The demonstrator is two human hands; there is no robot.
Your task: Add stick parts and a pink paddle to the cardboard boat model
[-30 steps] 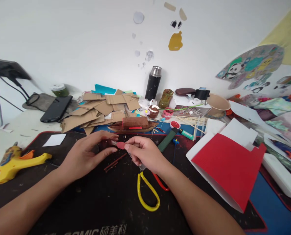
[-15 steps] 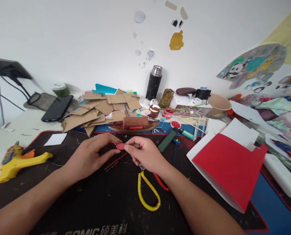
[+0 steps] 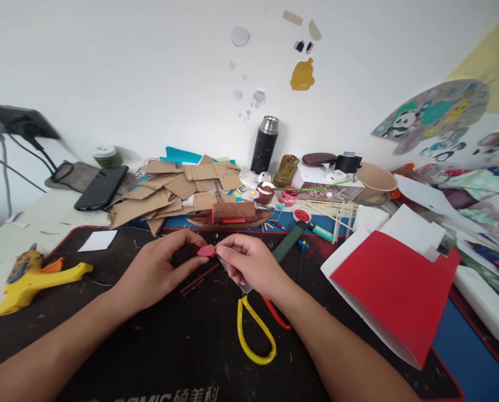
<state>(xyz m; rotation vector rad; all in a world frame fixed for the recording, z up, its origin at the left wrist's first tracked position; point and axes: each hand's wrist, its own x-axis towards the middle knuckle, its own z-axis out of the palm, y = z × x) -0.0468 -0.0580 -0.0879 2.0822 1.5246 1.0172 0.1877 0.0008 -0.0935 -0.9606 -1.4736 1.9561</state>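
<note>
A small red piece (image 3: 206,250) is pinched between the thumb and fingers of my left hand (image 3: 161,268). My right hand (image 3: 247,259) has its fingers closed at the right end of that piece; whether it grips the piece is hard to make out. Scissors with one yellow and one red handle (image 3: 255,335) lie on the black mat (image 3: 169,346), their blades partly under my right hand. Thin brown sticks (image 3: 199,280) rest on the mat below my hands. Behind them stands a brown model boat (image 3: 232,215) with a red strip on its side.
Cardboard scraps (image 3: 148,206) are heaped behind on the left. A yellow glue gun (image 3: 39,282) lies at the left, red corrugated paper (image 3: 394,290) at the right. Behind the boat stands a black flask (image 3: 265,146); a green cutter (image 3: 289,241) lies beyond my right hand.
The right fingertips have drawn slightly back from the red piece, which shows more of its face. The whole view has shifted a little.
</note>
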